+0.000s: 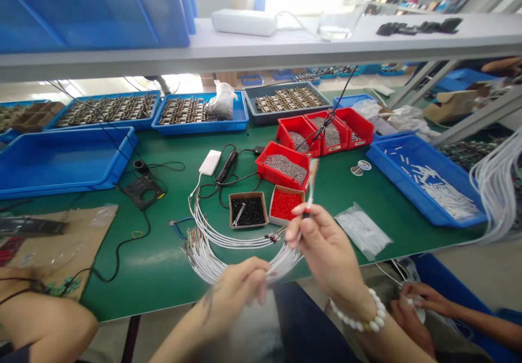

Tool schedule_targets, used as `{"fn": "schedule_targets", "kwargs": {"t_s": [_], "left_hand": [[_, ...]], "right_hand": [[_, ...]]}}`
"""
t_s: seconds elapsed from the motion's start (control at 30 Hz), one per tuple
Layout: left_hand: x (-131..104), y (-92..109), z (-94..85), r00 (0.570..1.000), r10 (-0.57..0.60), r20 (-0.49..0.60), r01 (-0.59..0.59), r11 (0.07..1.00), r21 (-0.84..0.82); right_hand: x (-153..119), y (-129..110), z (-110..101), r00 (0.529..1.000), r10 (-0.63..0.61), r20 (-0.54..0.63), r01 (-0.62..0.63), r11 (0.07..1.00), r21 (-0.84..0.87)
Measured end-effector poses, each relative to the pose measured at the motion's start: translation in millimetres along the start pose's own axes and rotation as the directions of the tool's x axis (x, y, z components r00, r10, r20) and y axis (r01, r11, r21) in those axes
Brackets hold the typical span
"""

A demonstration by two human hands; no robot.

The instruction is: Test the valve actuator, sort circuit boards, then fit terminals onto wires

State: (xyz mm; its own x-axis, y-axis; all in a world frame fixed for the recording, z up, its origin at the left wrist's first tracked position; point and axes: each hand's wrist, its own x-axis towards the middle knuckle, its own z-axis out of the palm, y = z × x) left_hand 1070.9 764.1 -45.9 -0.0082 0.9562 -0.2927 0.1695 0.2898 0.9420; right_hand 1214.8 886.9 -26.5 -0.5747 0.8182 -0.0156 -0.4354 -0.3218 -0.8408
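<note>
My right hand [322, 243] is raised over the table's front edge, fingers pinched on a white cable [312, 189] whose stripped, coloured wire ends point up; a small red and black piece sits on it at my fingertips. My left hand [240, 284] is lower and to the left, blurred, its fingers curled near the white cable bundle [207, 262]; what they hold, if anything, cannot be made out. Behind my hands stand a box of black parts [248, 212] with a metal tool in it and a box of red parts [284, 205].
Red bins [282, 166] of small metal parts stand farther back. Blue trays [428, 178] flank the green table [163, 254]. A plastic bag [364, 230] lies right of my right hand. Other people's hands [420, 303] are at lower right, and an arm at lower left.
</note>
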Motion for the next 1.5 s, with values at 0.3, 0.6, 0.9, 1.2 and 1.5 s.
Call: {"fn": "schedule_targets", "kwargs": {"t_s": [0.3,0.6,0.9,1.2,1.5], "left_hand": [[15,-49,-95.2,0.931,0.282,-0.232,0.017,0.601,0.799],[50,-155,-34.7,0.989,0.069,-0.129,0.054,0.646,0.762],[64,-177,21.5,0.997,-0.045,0.068,-0.016,0.710,0.704],[54,-176,15.4,0.998,-0.053,0.032,0.017,0.739,0.674],[59,-193,20.7,0.993,-0.116,-0.007,0.089,0.727,0.681]], "right_hand": [[12,72,-68,0.940,0.191,-0.282,-0.247,0.953,-0.177],[-6,147,-127,0.720,0.543,-0.432,-0.686,0.650,-0.327],[-28,151,-132,0.692,0.432,-0.578,-0.667,0.689,-0.284],[-35,152,-102,0.650,0.583,-0.488,-0.719,0.679,-0.148],[-32,154,-93,0.606,0.610,-0.510,-0.764,0.625,-0.161]]}}
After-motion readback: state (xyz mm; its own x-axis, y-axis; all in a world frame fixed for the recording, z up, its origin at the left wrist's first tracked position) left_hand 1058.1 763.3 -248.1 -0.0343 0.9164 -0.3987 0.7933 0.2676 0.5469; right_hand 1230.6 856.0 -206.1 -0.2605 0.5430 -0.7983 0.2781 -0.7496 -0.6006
